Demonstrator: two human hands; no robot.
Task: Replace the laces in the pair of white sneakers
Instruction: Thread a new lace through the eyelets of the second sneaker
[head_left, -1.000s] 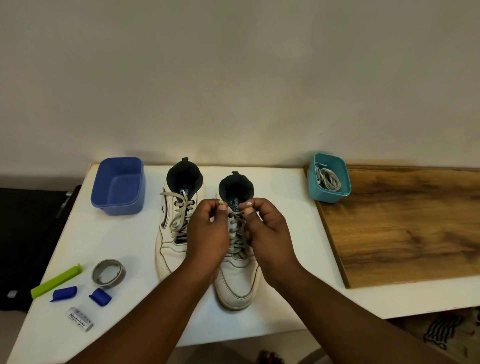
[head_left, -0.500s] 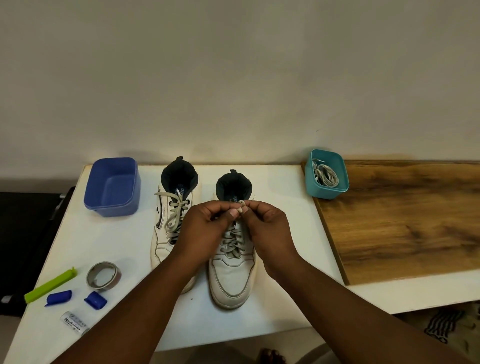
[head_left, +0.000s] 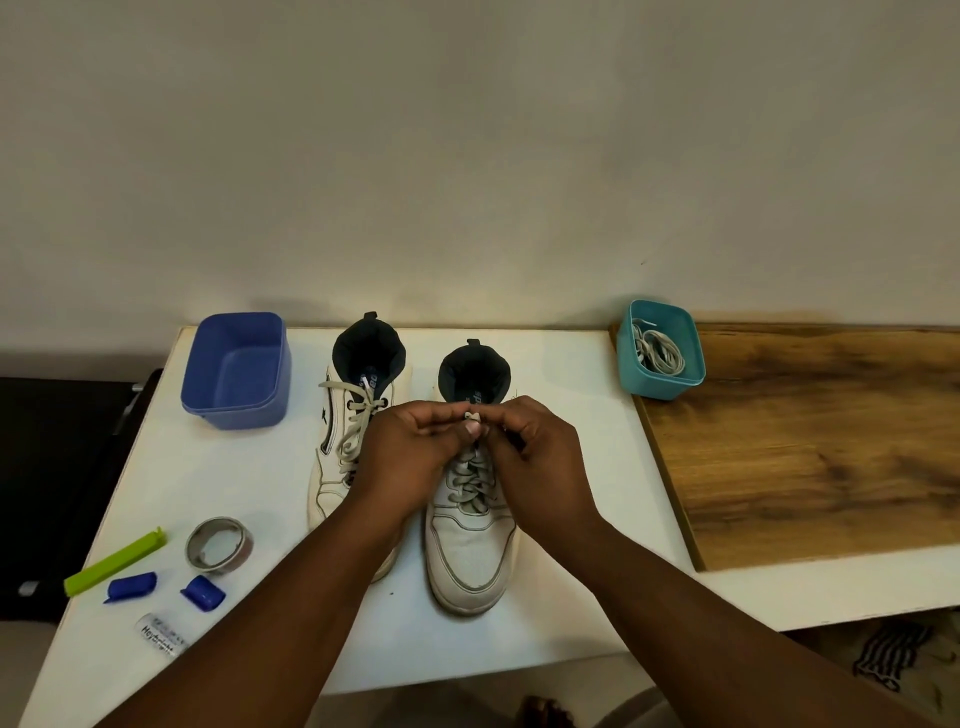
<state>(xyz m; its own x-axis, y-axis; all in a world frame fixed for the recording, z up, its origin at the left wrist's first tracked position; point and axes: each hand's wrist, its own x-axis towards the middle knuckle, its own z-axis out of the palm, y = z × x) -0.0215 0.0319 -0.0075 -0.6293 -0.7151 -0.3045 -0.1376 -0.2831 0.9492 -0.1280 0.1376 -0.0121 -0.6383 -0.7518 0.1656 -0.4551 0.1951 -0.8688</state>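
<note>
**Q:** Two hands on one lace — what has each got?

**A:** Both pinch the lace at the top of the right sneaker. My left hand has thumb and forefinger curled onto a small pale bit of it, likely the knot or the tips; my right hand is curled in from the other side, fingertips meeting the left's. How much lace sits inside each pinch I cannot tell; the fingers hide it.

**Q:** Position of the work, relative to that sneaker?

**A:** The pinch sits just under its dark collar, over the top eyelets. The sneaker's long axis runs from the toe, nearest me, to the collar by the wall. The crossed lace runs along that axis from under my hands toward the toe.

**Q:** The other items?

**A:** The left sneaker stands just beside it, parallel, laced, its bow loose. The teal tub with spare laces is off to the right of the right sneaker, on the edge of the wooden board. The blue tub is beyond the left sneaker, on the far side from it.

**Q:** What does the next move turn on?

**A:** My judgement: the ends must part sideways, across the long axis, each hand pulling to its own side. Both hands are equally near. For fetching a new lace, the right hand is nearer the teal tub.
</note>
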